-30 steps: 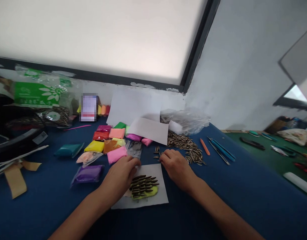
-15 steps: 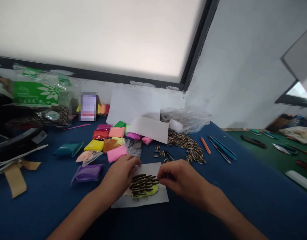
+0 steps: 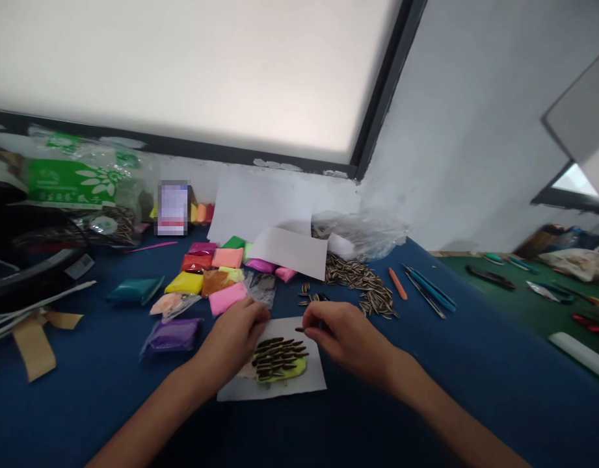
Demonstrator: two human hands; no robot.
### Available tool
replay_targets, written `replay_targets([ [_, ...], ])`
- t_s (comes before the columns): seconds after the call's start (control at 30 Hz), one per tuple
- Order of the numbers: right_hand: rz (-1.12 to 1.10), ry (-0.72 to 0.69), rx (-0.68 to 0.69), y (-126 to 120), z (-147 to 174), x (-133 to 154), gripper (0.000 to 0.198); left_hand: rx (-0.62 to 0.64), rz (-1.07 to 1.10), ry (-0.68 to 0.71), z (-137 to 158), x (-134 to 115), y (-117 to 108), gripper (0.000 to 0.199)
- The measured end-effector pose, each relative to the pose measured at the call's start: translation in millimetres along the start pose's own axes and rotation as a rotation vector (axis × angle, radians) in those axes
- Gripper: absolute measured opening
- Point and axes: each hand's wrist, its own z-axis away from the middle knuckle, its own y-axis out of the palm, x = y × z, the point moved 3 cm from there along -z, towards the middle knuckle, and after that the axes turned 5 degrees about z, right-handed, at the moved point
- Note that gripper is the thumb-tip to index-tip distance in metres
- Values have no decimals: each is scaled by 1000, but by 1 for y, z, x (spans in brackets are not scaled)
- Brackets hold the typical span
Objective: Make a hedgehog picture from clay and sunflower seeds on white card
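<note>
A sheet of white paper (image 3: 306, 383) lies in front of me with a yellow-green clay shape (image 3: 296, 372) on it. Rows of dark sunflower seeds (image 3: 279, 354) cover most of the clay, and a pale pinkish patch adjoins its left side. Between thumb and forefinger, my right hand (image 3: 345, 331) pinches one sunflower seed (image 3: 300, 329) above the paper's upper right part. My left hand (image 3: 238, 331) is closed at the paper's upper left, its fingers curled beside the clay; whatever they hold is hidden.
Beyond my hands lie bright clay packets (image 3: 228, 299) and a heap of sunflower seeds (image 3: 358, 279). An orange stick (image 3: 397, 283) and blue tweezers (image 3: 430, 288) are to the right. A purple packet (image 3: 170, 337) sits left of my left hand. A phone (image 3: 173, 208) stands at the back.
My right hand has moved slightly up and left from the clay's right edge, and the seed in its fingertips now shows clearly. My left hand has shifted slightly left and up.
</note>
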Motion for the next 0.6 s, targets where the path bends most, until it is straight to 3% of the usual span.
replay_targets([
  [0.13, -19, 15, -40, 5, -3, -9, 10, -71, -48, 10, -3, 0, -3, 28],
  [0.27, -26, 20, -40, 8, -2, -14, 10, -10, -215, -63, -12, -1, -2, 35],
  [0.6, -46, 35, -23, 6, 1, -15, 10, -34, -382, -108, -35, 4, -7, 26],
])
